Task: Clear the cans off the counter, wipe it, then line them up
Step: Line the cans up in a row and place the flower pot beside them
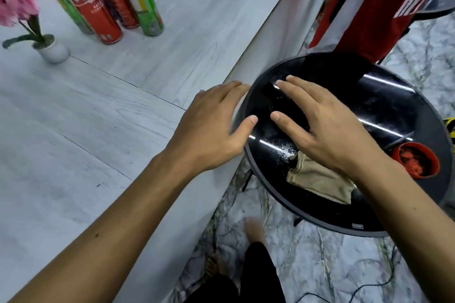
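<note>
Nearest the camera, the person's bare foot (254,229) stands on the marble floor (332,265) between the counter (98,118) and a black round table (394,110). Both forearms extend forward from there. The right hand (327,128) is over the black table, fingers straight and spread, holding nothing. A beige cloth (320,179) lies flat on the table directly beneath its wrist. The left hand (211,128) is over the counter's front edge, likewise spread and empty, with its thumb pointing toward the table rim (contact with either surface cannot be confirmed). A red bowl (416,160) sits on the table to the right of the cloth. Further out, a small white flower pot (53,50) stands on the counter at the left. Farthest away, the cans (98,0) stand upright in a tight cluster at the counter's far left, touching or nearly so, the Coca-Cola can (86,5) foremost. The cans lie forward and well to the left of both hands, with their long axes vertical (the apparent lean is lens distortion). The left hand is the nearer one. Since the cans occupy the counter, clearing appears not yet done. A reach across the counter by the left hand, gripping each can around its side, seems the likely requirement. The cloth falls to the right hand.
</note>
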`<state>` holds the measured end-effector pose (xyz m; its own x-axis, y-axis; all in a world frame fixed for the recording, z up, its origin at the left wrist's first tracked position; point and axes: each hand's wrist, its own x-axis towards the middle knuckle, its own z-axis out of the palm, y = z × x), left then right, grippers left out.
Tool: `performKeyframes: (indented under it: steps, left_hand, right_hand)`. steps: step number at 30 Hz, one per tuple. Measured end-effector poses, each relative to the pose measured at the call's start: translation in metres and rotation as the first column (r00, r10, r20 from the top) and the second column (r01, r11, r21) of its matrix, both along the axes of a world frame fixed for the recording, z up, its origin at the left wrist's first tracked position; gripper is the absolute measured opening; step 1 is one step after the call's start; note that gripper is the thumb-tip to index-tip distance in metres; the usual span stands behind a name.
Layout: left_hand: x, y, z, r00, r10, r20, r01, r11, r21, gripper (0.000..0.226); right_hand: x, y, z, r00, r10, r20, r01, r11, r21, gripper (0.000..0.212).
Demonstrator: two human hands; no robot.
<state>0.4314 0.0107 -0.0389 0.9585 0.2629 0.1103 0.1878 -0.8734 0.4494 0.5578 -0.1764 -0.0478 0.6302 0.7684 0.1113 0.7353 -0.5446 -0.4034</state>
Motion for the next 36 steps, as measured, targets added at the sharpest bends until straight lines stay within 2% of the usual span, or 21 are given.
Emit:
performKeyframes:
  steps: [11,23,36]
  left_hand:
    - [-0.059,0.059,0.039,0.975,0.215,0.061,-0.216,0.976,0.003,0.059]
    - [-0.113,0.119,0.037,0.907,0.420,0.003,-0.417,0.902,-0.116,0.065]
    - [-0.089,0.167,0.031,0.879,0.475,0.049,-0.470,0.878,-0.089,0.067]
  right_hand:
    - [-0.020,0.079,0.043,0.988,0.154,0.021,-0.155,0.987,0.038,0.070]
    - [-0.043,0.159,0.044,0.963,0.238,-0.127,-0.224,0.968,0.115,0.079]
    - [0.008,0.246,0.042,0.943,0.259,-0.209,-0.226,0.960,0.167,0.085]
